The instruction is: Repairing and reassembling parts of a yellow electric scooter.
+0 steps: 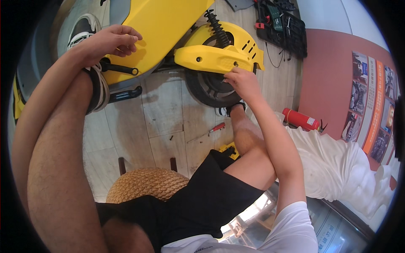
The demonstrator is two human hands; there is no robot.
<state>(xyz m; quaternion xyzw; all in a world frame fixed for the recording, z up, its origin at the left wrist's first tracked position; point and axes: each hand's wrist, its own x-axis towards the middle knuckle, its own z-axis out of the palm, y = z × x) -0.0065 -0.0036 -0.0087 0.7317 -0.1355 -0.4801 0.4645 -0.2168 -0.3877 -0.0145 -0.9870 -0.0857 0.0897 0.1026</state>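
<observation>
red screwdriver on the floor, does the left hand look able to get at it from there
Probably yes, with some leaning: the left hand looks empty and nothing covers the red screwdriver, though it lies off toward the right shin.

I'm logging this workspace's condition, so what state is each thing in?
Left hand: loosely open, by the yellow body panel.
Right hand: fingers bent at the yellow wheel cover; anything held is unclear.
Wheel: partly covered.
Coil spring: exposed.
Red-handled screwdriver: lying on the floor.
Tool case: open, tools inside.
White cloth: wrinkled.
</observation>
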